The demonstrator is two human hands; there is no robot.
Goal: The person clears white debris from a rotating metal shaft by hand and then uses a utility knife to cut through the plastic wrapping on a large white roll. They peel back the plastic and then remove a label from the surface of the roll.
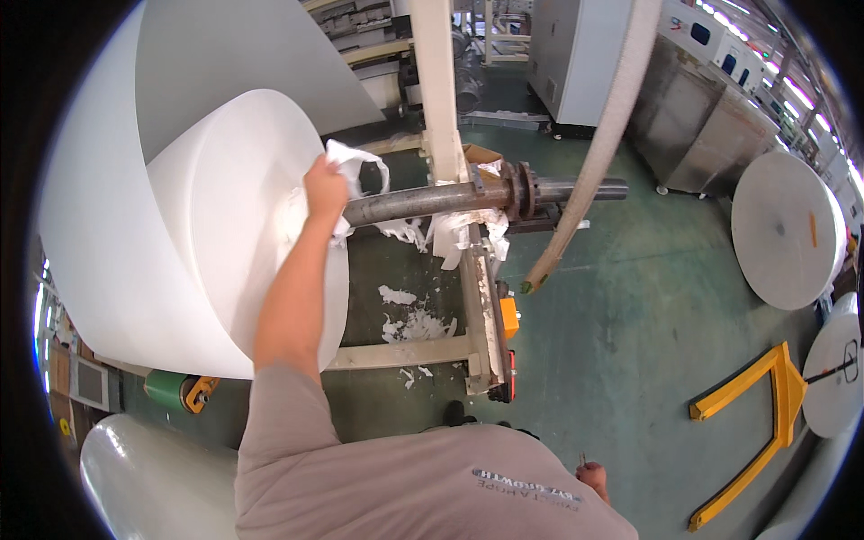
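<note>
My left hand [326, 187] is closed on a strip of torn white paper [353, 155] beside the core of a large white paper roll [236, 207]. A steel shaft [409, 202] comes out of that core and runs right, across a cream frame [443, 99], to a round collar [520, 191]. More torn paper [470, 223] hangs where shaft and frame meet. Down by my right side, my right hand [594, 479] is closed on a small thin object [582, 461], too small to name.
Paper scraps [418, 324] lie on the green floor inside the frame. A pale strap [598, 157] hangs right of the shaft. At right stand a yellow pallet truck [787, 396] and an upright roll [785, 232]. A grey cabinet [580, 63] is behind.
</note>
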